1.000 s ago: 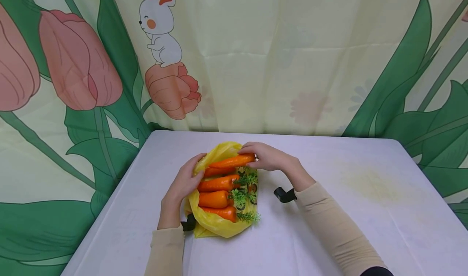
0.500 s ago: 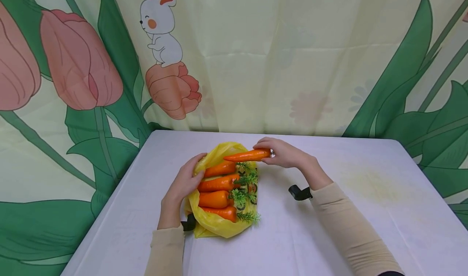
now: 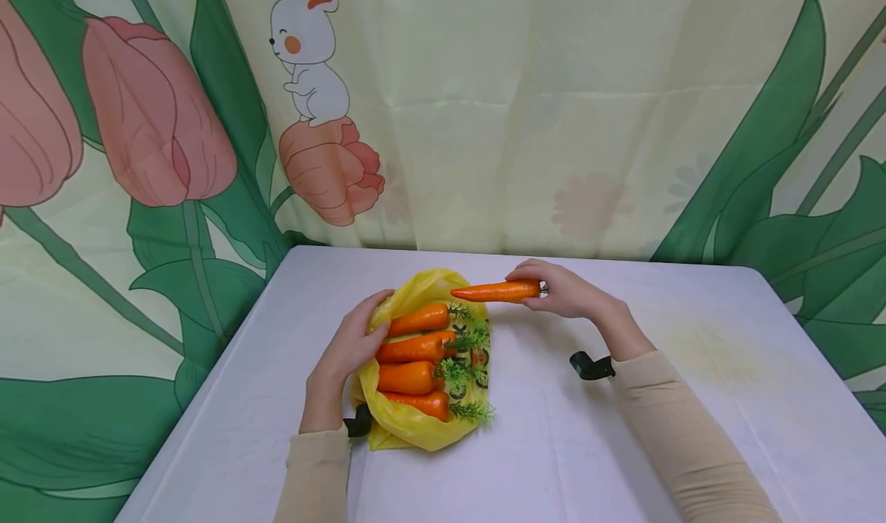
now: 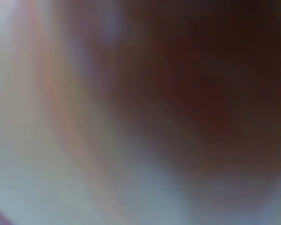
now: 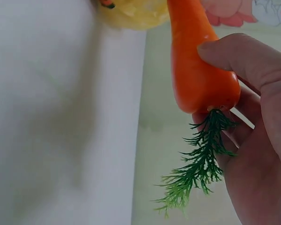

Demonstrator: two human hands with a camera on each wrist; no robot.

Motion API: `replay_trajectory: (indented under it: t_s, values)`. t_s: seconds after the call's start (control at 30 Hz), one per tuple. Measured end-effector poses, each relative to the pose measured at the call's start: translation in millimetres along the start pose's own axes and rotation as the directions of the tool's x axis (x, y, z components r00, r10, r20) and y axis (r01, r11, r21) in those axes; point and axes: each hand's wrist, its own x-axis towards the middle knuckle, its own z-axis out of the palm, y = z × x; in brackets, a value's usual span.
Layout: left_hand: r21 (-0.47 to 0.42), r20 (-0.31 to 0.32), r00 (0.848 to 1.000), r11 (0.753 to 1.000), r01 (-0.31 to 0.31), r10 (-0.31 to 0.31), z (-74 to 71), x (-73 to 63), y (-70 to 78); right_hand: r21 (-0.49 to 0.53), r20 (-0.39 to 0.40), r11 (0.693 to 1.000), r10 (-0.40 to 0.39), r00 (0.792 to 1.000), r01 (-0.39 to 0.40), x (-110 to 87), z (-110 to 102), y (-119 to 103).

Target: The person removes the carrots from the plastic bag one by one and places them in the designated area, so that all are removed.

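Note:
A carrot (image 3: 494,291) with an orange, glossy body is held above the table in my right hand (image 3: 564,288). In the right wrist view, the thumb and fingers pinch the thick end of the carrot (image 5: 201,70), and its feathery green top hangs down beside the palm. At the left, my left hand (image 3: 346,346) holds the rim of a yellow plastic bag (image 3: 422,429), thumb over the edge. Several more carrots (image 3: 408,378) lie side by side in the bag's mouth, green tops pointing right. The left wrist view is too blurred to read.
A white-covered table (image 3: 540,446) bears the bag, with its back edge against a pale curtain (image 3: 484,161) printed with tulips and a rabbit. Small black cameras (image 3: 591,366) sit at both wrists.
My right hand has lifted the carrot off the bag and carried it rightward, uncovering another carrot beneath. My left hand and the bag have stayed in place.

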Motion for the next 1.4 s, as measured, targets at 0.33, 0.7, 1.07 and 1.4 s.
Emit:
replay_trajectory:
  t_s: [0.33, 0.7, 1.07, 1.4]
  values:
    - [0.005, -0.005, 1.000, 1.000, -0.005, 0.005, -0.7, 0.1, 2.3, 0.005, -0.027, 0.996, 0.086, 0.996, -0.085, -14.6, -3.2, 26.5]
    - [0.000, 0.001, 1.000, 1.000, 0.018, -0.018, -0.2, -0.1, -0.9, 0.023, -0.054, 0.995, 0.094, 0.994, -0.093, -23.5, -0.7, 49.4]
    - [-0.008, 0.004, 1.000, 1.000, 0.025, -0.024, 0.0, -0.5, -0.9, 0.054, -0.015, 0.970, 0.236, 0.972, -0.235, -24.3, 1.8, 65.8]
    - [0.001, 0.007, 1.000, 1.000, 0.025, -0.025, 0.3, 0.3, -1.7, 0.058, -0.015, 0.965, 0.255, 0.967, -0.254, -22.3, 2.9, 77.2]
